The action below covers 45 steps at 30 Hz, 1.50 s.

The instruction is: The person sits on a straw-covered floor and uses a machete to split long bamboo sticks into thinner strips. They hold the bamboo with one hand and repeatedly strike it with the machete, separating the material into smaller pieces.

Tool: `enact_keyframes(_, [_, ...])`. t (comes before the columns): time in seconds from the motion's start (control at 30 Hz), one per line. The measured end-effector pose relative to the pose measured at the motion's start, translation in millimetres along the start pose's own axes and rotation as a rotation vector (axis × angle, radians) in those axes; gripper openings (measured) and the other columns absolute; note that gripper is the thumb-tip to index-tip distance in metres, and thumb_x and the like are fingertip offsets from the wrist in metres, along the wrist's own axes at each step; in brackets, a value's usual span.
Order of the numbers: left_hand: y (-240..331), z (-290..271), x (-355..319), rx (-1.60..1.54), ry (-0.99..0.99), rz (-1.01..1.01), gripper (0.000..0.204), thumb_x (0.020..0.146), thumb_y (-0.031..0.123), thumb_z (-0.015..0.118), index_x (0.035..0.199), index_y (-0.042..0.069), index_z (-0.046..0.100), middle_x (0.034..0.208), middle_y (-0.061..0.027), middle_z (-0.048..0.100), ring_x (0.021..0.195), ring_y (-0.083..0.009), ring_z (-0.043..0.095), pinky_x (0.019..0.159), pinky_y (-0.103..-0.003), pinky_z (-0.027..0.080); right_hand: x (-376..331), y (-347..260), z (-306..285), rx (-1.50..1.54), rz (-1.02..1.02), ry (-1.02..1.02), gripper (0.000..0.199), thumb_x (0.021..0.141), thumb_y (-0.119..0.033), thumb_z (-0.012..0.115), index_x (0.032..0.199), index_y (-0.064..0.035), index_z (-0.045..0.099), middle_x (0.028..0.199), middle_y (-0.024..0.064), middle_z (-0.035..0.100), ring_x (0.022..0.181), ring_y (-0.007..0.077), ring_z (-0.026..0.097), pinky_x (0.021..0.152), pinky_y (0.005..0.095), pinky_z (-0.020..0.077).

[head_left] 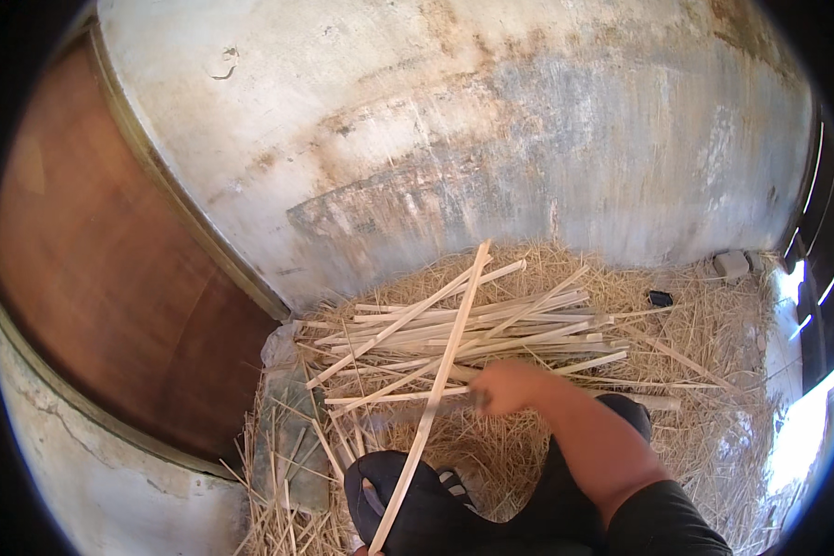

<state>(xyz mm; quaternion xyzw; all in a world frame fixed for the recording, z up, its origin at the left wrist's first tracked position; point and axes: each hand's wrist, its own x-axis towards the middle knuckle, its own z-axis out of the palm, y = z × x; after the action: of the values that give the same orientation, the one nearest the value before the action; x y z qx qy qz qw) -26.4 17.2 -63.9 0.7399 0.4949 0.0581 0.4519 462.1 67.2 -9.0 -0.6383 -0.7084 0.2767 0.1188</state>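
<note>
Head view, looking down at a straw-covered floor (713, 371) at the foot of a stained plaster wall (491, 120). The right hand (502, 387) reaches forward from the lower right, its fingers curled at the near edge of a pile of pale wooden strips (491, 329); the blur leaves it unclear whether it grips a strip or only touches one. The pile lies just beyond and to the left of this hand, most strips running left to right, a few crossing at angles. One long strip (438, 375) lies steeply across the heap, its far tip toward the wall and its near end low in the frame, where a sliver of the left hand (366, 551) shows at the bottom edge; whether that hand holds the strip cannot be told. The right hand is the nearer to the pile. A dark-clad knee and a dark sandal (417, 500) sit between the hands, below the pile. A reddish-brown wooden panel (111, 278) stands at left, and a small dark object (660, 297) and a pale block (732, 264) lie well apart on the straw at right.
</note>
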Motion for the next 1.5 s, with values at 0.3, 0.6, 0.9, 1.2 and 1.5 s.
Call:
enact_keyframes(0.3, [-5.4, 3.4, -22.8, 0.073, 0.015, 0.046, 0.048, 0.1, 0.042, 0.047, 0.111, -0.003, 0.062, 0.083, -0.0119, 0.065, 0.075, -0.0208, 0.059, 0.069, -0.038, 0.048, 0.3, -24.4, 9.1, -0.072, -0.209, 0.065, 0.035, 0.075, -0.029, 0.073, 0.098, -0.0028, 0.069, 0.089, 0.0188, 0.069, 0.087, 0.0361, 0.067, 0.075, 0.0462, 0.0517])
enact_keyframes(0.6, [17.9, -0.9, -9.3, 0.016, 0.052, 0.048, 0.048, 0.101, 0.042, 0.045, 0.099, -0.003, 0.063, 0.077, -0.0108, 0.064, 0.072, -0.0202, 0.059, 0.066, -0.037, 0.048, 6.8, 18.6, 8.4, 0.148, 0.056, 0.315, 0.027, 0.077, -0.027, 0.073, 0.096, -0.0083, 0.067, 0.083, 0.0143, 0.069, 0.076, 0.0338, 0.067, 0.068, 0.0442, 0.0522])
enact_keyframes(0.9, [8.8, 4.3, -17.1, -0.043, 0.022, 0.02, 0.052, 0.1, 0.048, 0.046, 0.093, -0.001, 0.061, 0.073, -0.0076, 0.061, 0.068, -0.0192, 0.054, 0.062, -0.037, 0.045, -2.7, -19.7, 17.2, -0.02, -0.086, 0.053, 0.019, 0.075, -0.019, 0.066, 0.092, -0.0118, 0.07, 0.084, 0.0149, 0.069, 0.083, 0.0368, 0.067, 0.072, 0.048, 0.0523])
enact_keyframes(1.2, [13.1, 2.9, -13.7, 0.154, 0.143, 0.092, 0.049, 0.098, 0.048, 0.048, 0.095, 0.001, 0.063, 0.068, -0.0118, 0.062, 0.062, -0.0236, 0.06, 0.059, -0.038, 0.048, -9.4, -30.5, -0.4, -0.121, -0.11, 0.045, 0.026, 0.074, -0.026, 0.072, 0.093, -0.0074, 0.069, 0.083, 0.0157, 0.067, 0.083, 0.0349, 0.067, 0.071, 0.0471, 0.0512])
enact_keyframes(1.5, [20.8, -1.7, -14.7, 0.029, 0.055, 0.085, 0.043, 0.1, 0.039, 0.049, 0.109, 0.0, 0.062, 0.082, -0.0148, 0.067, 0.073, -0.0261, 0.065, 0.066, -0.038, 0.05, 16.1, 14.5, 12.4, 0.007, 0.01, 0.367, 0.029, 0.071, -0.02, 0.07, 0.097, -0.0094, 0.069, 0.083, 0.0171, 0.068, 0.085, 0.0353, 0.067, 0.075, 0.0482, 0.0519])
